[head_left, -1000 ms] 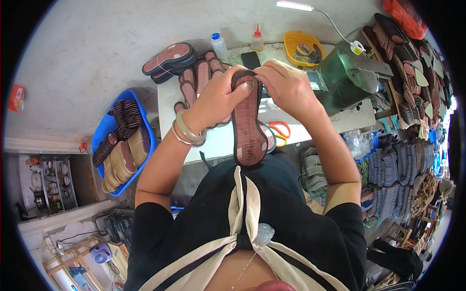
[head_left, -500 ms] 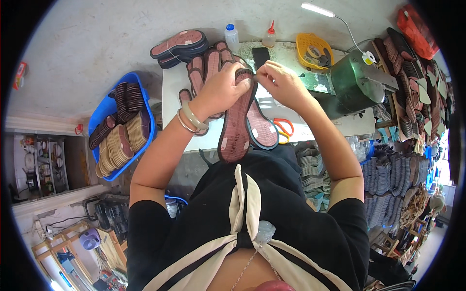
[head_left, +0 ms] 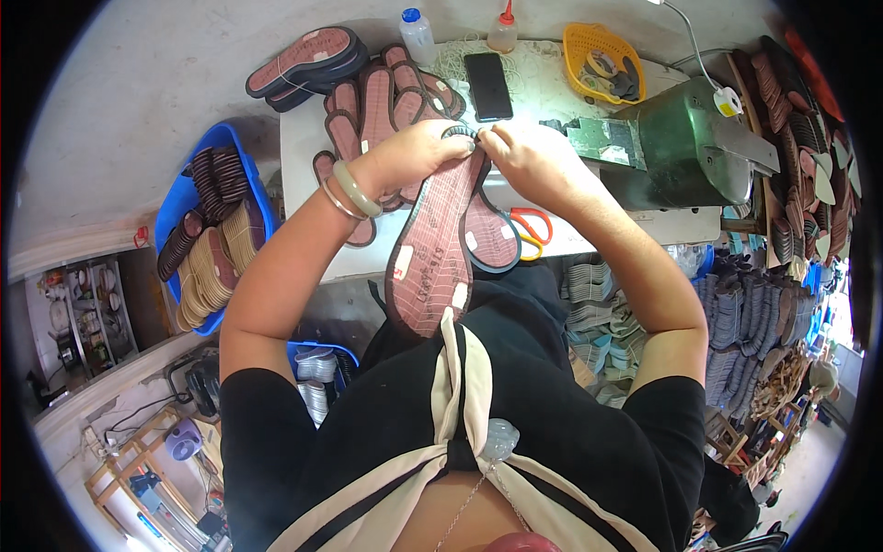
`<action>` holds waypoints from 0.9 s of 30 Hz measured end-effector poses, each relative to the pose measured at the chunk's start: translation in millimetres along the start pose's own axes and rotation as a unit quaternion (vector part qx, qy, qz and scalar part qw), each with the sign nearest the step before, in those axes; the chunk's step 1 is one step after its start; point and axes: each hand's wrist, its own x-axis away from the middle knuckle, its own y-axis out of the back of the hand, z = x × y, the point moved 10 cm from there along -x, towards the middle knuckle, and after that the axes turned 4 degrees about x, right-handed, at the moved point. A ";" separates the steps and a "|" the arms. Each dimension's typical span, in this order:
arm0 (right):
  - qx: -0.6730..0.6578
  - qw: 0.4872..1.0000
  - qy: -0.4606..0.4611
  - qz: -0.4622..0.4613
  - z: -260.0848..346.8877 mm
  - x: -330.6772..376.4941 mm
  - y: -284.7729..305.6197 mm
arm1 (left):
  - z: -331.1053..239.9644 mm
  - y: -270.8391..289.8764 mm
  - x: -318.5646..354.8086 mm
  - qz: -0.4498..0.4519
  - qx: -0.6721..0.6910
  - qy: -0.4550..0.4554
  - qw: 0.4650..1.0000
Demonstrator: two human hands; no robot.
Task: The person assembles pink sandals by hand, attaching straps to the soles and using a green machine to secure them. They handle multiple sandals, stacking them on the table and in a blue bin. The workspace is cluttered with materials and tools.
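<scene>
A long pinkish-brown insole [head_left: 430, 248] with a dark edge slants down in front of my body, its wide end lowest. My left hand [head_left: 409, 164] grips its upper end, thumb on the top face, that end bent over. Against the right side of this end, my right hand [head_left: 533, 164] is closed in a pinch. What sits between those fingertips is too small to make out. Behind the held piece another insole [head_left: 490, 232] lies by scissors [head_left: 535, 230] with orange and yellow handles. More insoles [head_left: 375, 106] are heaped beyond my left hand.
On the white table [head_left: 308, 212] are a phone [head_left: 487, 86], a blue-capped bottle [head_left: 418, 37], a red-tipped bottle [head_left: 503, 29] and a yellow basket [head_left: 572, 69]. A green machine [head_left: 676, 143] stands right. A blue bin [head_left: 175, 207] of insoles is at left; stacks [head_left: 736, 322] fill the right.
The insole's wide end has swung down and left, its face turned more toward me. Both hands stay at the upper end. The view has shifted, and the table things appear higher.
</scene>
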 end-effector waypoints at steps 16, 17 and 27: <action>-0.374 0.897 -0.231 0.057 -27.9 27.5 -67.6 | 25.5 -6.2 5.9 -0.038 -0.074 0.061 0.995; -0.380 0.898 -0.214 0.060 -24.1 26.5 -65.7 | 25.5 -6.9 6.9 -0.031 -0.065 0.061 0.996; -0.263 0.957 -0.026 0.117 -8.9 22.5 -69.9 | 30.7 -21.2 4.3 0.008 -0.095 0.100 0.990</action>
